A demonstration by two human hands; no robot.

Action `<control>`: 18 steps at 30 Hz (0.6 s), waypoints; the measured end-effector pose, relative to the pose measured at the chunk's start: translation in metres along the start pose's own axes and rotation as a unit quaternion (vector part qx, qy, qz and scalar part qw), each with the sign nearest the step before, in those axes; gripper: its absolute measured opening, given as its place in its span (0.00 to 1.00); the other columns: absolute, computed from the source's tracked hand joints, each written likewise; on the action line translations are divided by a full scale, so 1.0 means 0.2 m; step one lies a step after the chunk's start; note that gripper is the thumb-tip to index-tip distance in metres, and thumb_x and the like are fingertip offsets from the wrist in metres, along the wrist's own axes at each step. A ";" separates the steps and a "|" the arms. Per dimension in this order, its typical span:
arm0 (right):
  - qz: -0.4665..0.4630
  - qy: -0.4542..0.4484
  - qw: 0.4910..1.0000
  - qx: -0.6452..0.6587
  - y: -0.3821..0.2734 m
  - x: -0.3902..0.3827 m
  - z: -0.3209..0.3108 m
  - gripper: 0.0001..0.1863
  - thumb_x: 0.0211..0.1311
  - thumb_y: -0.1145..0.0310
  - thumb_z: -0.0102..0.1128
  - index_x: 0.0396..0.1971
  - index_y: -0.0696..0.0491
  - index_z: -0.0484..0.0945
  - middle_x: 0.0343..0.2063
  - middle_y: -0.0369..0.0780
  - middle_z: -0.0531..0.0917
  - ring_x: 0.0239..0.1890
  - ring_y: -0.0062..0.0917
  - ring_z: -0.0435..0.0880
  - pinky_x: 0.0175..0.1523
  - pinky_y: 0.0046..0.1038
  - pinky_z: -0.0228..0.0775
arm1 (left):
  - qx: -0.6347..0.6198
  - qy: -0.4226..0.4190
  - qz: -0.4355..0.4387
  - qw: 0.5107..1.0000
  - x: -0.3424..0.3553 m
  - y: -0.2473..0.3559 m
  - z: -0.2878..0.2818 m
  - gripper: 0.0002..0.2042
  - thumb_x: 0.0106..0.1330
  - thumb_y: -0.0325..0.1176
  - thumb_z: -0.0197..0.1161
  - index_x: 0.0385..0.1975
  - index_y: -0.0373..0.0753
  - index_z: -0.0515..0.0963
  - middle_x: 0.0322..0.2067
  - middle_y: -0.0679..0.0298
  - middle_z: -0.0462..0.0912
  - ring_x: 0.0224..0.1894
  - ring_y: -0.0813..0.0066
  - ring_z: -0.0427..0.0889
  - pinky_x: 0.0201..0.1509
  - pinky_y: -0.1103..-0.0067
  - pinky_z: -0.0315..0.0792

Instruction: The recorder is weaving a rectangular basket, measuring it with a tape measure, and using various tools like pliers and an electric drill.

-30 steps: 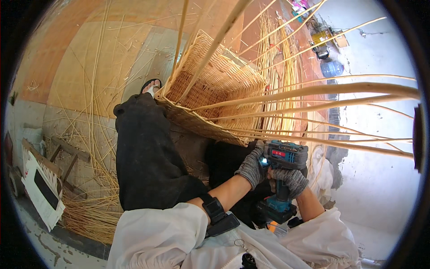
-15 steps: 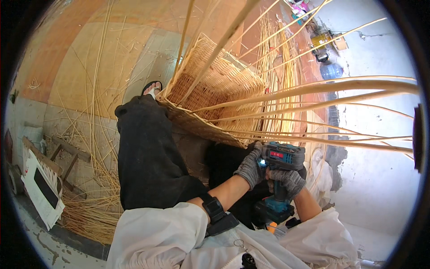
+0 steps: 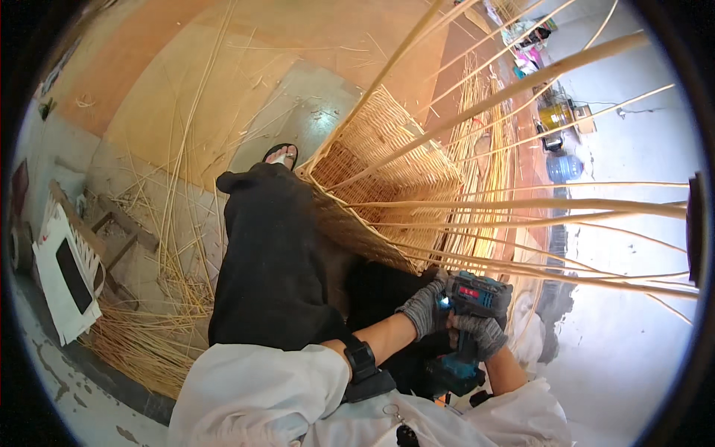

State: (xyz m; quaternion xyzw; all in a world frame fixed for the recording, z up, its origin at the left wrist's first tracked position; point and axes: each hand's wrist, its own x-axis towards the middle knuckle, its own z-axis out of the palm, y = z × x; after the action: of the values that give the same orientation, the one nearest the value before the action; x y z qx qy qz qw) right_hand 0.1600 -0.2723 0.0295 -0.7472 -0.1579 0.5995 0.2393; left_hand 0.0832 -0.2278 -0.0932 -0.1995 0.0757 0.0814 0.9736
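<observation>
A teal-and-black cordless drill is gripped by the handle in my right hand, which wears a grey knit glove. Its small light shines at the front end. My left hand, gloved alike, curls its fingers at the drill's front, close to the basket's near corner; what they pinch is hidden. Just beyond is a tan woven wicker basket, tilted against my leg with its opening in view. Long peeled rods stick out from it toward the upper right.
Loose rods lie on the floor to the left, with a thick bundle at lower left. A wooden frame and a white panel stand there. More rods, a blue water bottle and a white wall are at right.
The view has shifted, so basket, drill and hands appear lower and slightly farther right. Both hands keep their places at the drill, beside the basket's corner.
</observation>
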 end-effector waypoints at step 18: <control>-0.313 0.058 0.946 -0.068 0.46 -0.65 -0.01 0.24 0.45 0.66 0.67 0.44 0.53 0.68 0.36 0.41 0.73 0.36 0.30 0.70 0.41 0.34 0.63 | 0.275 -0.093 -0.067 0.955 -0.20 -0.52 0.00 0.32 0.63 0.61 0.45 0.62 0.48 0.59 0.50 0.66 0.74 0.44 0.75 0.75 0.31 0.81 0.71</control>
State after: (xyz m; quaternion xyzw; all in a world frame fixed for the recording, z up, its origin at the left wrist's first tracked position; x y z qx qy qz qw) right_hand 0.1273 -0.4177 0.0870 -0.7080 -0.4101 0.4383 0.3721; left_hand 0.0627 -0.3268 -0.0470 0.0797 -0.0088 0.0099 0.9967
